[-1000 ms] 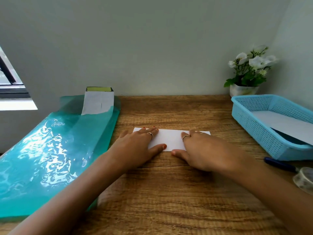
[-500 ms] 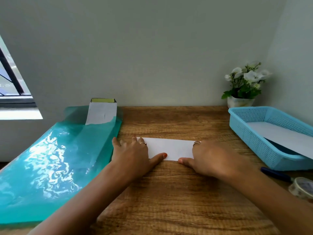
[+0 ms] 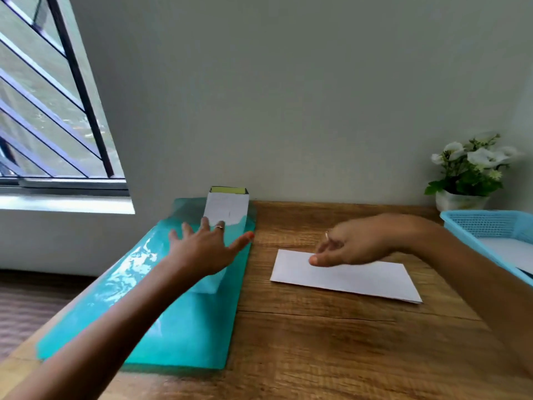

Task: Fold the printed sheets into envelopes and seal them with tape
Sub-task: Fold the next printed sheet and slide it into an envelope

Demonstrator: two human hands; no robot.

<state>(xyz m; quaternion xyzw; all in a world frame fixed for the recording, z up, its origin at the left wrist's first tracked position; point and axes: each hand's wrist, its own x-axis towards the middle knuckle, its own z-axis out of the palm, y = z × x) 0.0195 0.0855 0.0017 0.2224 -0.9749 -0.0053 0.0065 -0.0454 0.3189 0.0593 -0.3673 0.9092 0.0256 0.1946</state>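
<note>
Centrally, at 3 o'clock of the glossy teal plastic folder (image 3: 184, 321): one folded white sheet (image 3: 346, 277), flat, rectangular, on grained wooden desk (image 3: 331, 342). Right hand (image 3: 360, 243) loosely curled, thumb touching the sheet's top. Left hand (image 3: 206, 246) spread open over folder. At 2 o'clock: one blue mesh basket (image 3: 490, 226).

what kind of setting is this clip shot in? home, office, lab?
Probably a home desk or small office corner, set up for paperwork. A wooden desk stands against a plain wall beside a barred window, with a potted plant, a blue paper tray and a teal plastic folder on it.
</note>
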